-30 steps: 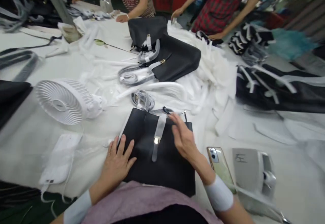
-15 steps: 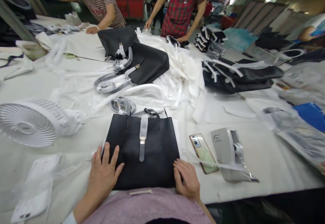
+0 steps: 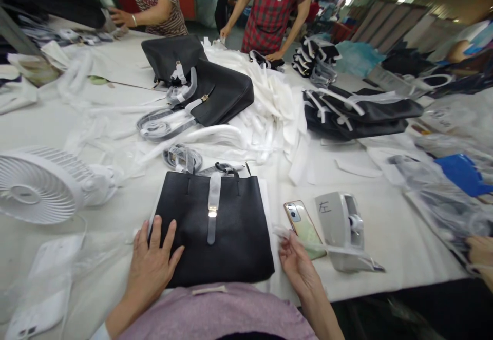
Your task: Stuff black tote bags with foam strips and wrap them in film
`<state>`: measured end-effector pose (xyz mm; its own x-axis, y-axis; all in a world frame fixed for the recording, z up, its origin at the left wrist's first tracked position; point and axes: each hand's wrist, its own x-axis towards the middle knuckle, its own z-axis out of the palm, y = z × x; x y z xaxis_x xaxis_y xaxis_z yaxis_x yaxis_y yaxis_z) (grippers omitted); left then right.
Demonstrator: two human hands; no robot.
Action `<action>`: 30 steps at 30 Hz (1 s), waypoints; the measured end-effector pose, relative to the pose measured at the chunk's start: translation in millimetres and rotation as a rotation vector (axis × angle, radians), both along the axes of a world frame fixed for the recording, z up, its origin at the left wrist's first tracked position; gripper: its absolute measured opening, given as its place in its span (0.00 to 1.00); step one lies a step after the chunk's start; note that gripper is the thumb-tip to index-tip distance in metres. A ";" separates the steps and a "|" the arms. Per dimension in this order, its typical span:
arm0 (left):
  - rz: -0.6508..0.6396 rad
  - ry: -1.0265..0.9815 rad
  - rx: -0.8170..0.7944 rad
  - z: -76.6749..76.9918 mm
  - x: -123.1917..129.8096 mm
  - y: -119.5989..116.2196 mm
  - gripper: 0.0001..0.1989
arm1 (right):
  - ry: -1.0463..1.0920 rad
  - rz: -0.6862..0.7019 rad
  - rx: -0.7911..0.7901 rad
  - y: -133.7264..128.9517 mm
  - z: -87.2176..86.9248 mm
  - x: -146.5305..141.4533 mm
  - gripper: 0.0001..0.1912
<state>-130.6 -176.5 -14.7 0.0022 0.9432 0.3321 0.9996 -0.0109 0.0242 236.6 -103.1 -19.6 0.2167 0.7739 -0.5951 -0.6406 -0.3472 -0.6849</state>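
Observation:
A black handbag [image 3: 239, 227] lies flat before me, with a buckled strap down its middle and white wrap on the strap's upper part. My left hand [image 3: 152, 255] rests on the bag's lower left side, fingers spread. Right of the bag, my right hand [image 3: 298, 265] has its fingers curled together on the loose end of a clear tape strip [image 3: 339, 250]. That strip stretches from a grey tape dispenser [image 3: 333, 227], passing over the lower part of a phone [image 3: 302, 222]. Wrapped handles and a coiled strap [image 3: 183, 157] lie at the bag's top edge.
A white fan [image 3: 38, 186] and a white phone [image 3: 42, 288] are at the left. More black bags [image 3: 227, 93] and white padding [image 3: 269, 98] lie ahead, with stacked bags [image 3: 362, 114] at right. Two people stand across the table; another person's hand [image 3: 481, 255] shows at the right edge.
My right hand has left the bag's lower right edge and moved right to the tape end. My left hand stays on the bag. Across the table, a person at left has shifted a dark item.

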 end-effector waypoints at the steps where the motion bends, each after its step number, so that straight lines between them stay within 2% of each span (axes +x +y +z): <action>1: 0.007 -0.003 -0.003 -0.2 0.0 -0.1 0.32 | -0.019 -0.007 0.022 1.8 -1.2 -0.8 0.22; 4: 0.014 -0.018 -0.007 -0.2 0.0 -0.3 0.31 | -0.102 -0.045 0.068 3.6 -1.1 -1.9 0.20; 6: 0.013 -0.024 -0.003 0.3 0.1 -0.4 0.30 | -0.141 -0.079 0.082 3.9 6.2 -2.5 0.21; 11: 0.003 0.002 0.013 0.5 -0.1 -1.1 0.29 | -0.272 -0.201 0.166 9.6 43.0 -5.9 0.22; 15: -0.007 0.012 0.034 -3.7 -2.1 -1.5 0.30 | -0.519 -0.157 0.248 14.1 68.5 -11.8 0.23; 18: -0.014 0.003 0.040 -6.9 -3.1 -0.8 0.31 | -0.834 -0.001 0.274 14.1 88.7 -16.7 0.23; 21: 0.001 0.009 0.028 -4.9 -1.1 -0.2 0.30 | -1.156 0.300 0.378 14.4 115.8 -21.9 0.24; 23: 0.015 0.014 0.012 0.1 1.7 0.0 0.30 | -1.463 0.471 0.571 17.8 135.4 -27.2 0.23; 26: 0.043 -0.003 -0.016 9.7 6.1 1.2 0.30 | -1.934 0.582 0.968 30.0 160.6 -41.8 0.22; 28: 0.060 -0.026 -0.031 14.9 7.9 2.8 0.30 | -2.032 0.684 1.198 40.7 172.2 -57.3 0.22; 30: 0.074 -0.048 -0.036 18.2 8.4 4.4 0.31 | -2.009 0.830 1.362 50.3 178.1 -76.1 0.21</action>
<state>-122.2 -172.0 3.5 -0.0828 0.9517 0.2957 0.9954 0.0644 0.0715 160.5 -52.8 158.5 -0.7313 0.5459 0.4089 0.6079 0.7935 0.0280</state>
